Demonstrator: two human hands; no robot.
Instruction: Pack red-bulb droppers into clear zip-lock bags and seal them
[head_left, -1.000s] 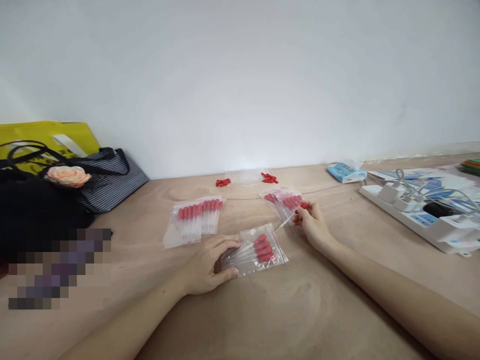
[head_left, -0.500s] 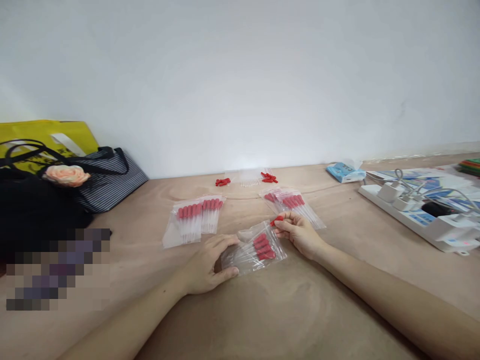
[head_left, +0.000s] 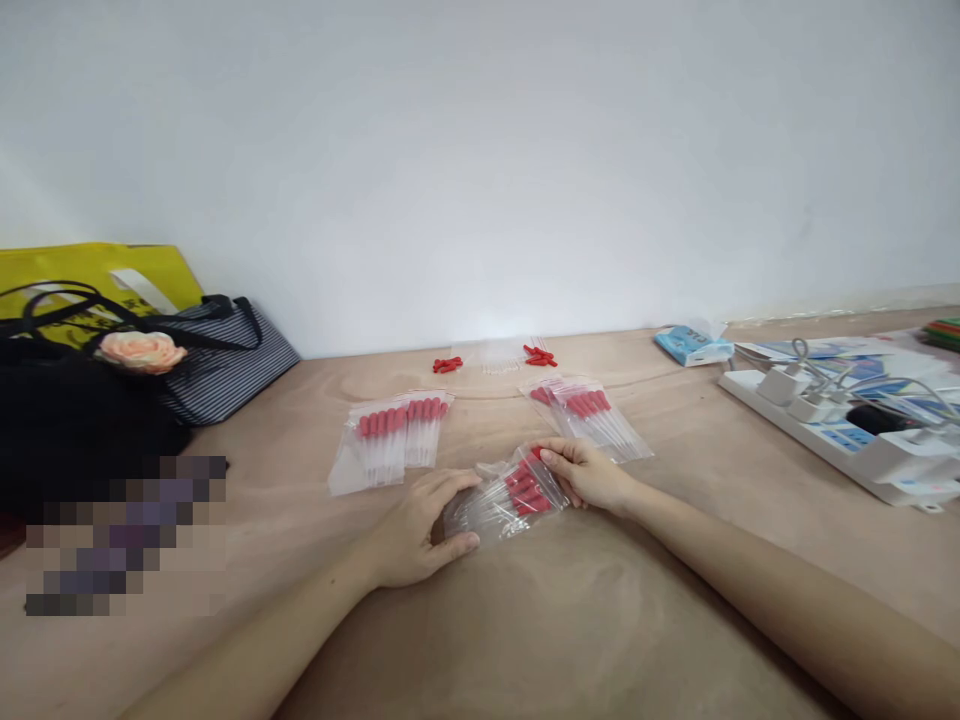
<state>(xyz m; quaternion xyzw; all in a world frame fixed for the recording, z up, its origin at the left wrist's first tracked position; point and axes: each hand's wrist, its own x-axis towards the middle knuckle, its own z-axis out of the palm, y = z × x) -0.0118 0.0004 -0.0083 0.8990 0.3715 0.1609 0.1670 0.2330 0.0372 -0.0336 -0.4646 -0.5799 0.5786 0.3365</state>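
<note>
In the lower centre of the frame, a clear zip bag point(head_left: 487, 530) lies on the table point(head_left: 525, 630), holding droppers point(head_left: 529, 495) whose red bulbs point right. The left hand point(head_left: 424, 530) rests at the bag's left edge, its thumb and forefinger spread apart against the plastic. At the bag's upper right, the right hand point(head_left: 585, 475) has its fingers pinched on a red bulb point(head_left: 537, 454); its stem is hard to tell from the others. Filled bags lie left of centre point(head_left: 382, 440) and right of centre, the latter group point(head_left: 600, 425) just beyond the right hand. A white power strip point(head_left: 836, 440) sits at the right.
</note>
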